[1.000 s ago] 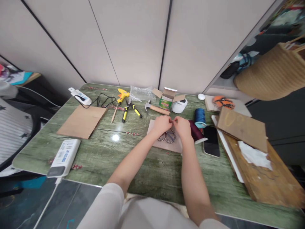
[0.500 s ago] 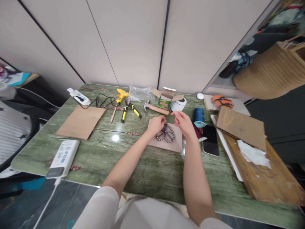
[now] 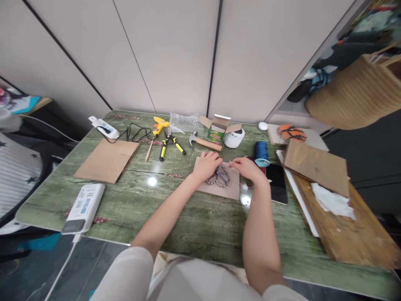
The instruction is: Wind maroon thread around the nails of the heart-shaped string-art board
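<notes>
Left hand (image 3: pixel 206 165), right hand (image 3: pixel 248 169), wire frame (image 3: pixel 219 176), long axis crosswise

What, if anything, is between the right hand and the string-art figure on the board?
Nothing visible: the right hand is beside the string-art figure, its fingertips at the figure's edge, with no object between them. The left hand is on the figure's other side, over the board.

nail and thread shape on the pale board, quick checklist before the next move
Pale rectangular board flat on the green marble-patterned tabletop: ok.
Dark thread-wound nail shape fully uncovered: not ok, the left hand overlaps its upper left.
Thread pinched in the right hand: cannot tell.
Blue thread spool upright near the right hand: ok.
Steel-headed, wood-handled claw hammer lying beyond the board: ok.
</notes>
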`<state>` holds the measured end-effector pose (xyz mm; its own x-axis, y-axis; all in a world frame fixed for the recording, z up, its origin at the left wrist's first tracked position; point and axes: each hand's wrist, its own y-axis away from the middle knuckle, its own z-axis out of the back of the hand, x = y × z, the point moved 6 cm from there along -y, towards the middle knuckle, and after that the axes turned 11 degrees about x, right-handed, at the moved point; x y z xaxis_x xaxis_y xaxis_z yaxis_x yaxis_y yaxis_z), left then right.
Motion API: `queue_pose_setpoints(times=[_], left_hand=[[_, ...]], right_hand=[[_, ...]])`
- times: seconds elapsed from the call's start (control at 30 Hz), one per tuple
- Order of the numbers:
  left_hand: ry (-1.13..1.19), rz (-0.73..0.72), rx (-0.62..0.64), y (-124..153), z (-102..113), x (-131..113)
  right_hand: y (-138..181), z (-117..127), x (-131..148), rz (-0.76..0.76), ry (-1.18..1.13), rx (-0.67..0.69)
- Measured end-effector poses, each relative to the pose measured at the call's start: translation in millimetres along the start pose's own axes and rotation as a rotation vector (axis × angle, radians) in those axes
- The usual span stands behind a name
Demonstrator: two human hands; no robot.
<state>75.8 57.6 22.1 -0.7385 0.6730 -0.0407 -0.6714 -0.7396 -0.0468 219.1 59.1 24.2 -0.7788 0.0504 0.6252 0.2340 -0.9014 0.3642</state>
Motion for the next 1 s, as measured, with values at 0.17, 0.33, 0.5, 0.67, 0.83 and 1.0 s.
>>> queue_pose_setpoints(times=[0.17, 0.33, 0.5, 0.67, 0.83, 1.0], left_hand=[[-0.066, -0.048, 0.035, 3, 3, -5], [0.077, 0.027, 0.026, 9, 4, 2], [0.211, 0.065, 0.019, 12, 5, 7], [0.266, -0.218, 0.138, 18, -2, -13], [0.203, -0.219, 0.155, 31, -6, -17], [0.150, -0.155, 0.162, 36, -8, -16]], right_hand=[[1, -9, 5, 0.050, 0.094, 0.125], [2, -16, 10, 0.076, 0.091, 0.219], [9, -17, 12, 0.061, 0.088, 0.305], [15, -18, 11, 0.097, 0.079, 0.355], [18, -17, 15, 0.116, 0.097, 0.358], [20, -16, 19, 0.121, 0.130, 0.357]])
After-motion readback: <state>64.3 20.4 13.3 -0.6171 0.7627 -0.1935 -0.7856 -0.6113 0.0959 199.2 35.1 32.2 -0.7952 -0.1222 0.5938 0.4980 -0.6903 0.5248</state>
